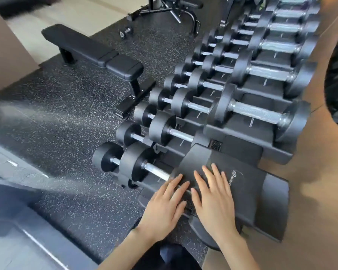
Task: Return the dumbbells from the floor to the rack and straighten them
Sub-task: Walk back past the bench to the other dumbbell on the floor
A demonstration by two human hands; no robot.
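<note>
Left hand (164,209) and right hand (213,199), grips spread flat, holding nothing, on rack (261,191) end, dumbbells (256,112) parallel, bars across rack.

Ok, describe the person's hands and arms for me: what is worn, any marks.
The left hand and right hand are bare: no gloves, and no rings on the fingers that show. The left forearm and right forearm are bare too, with no sleeves in view down to the picture's edge.

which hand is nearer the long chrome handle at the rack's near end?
Left. The left hand nearly reaches the chrome handle; the right hand lies flat, farther right.
</note>
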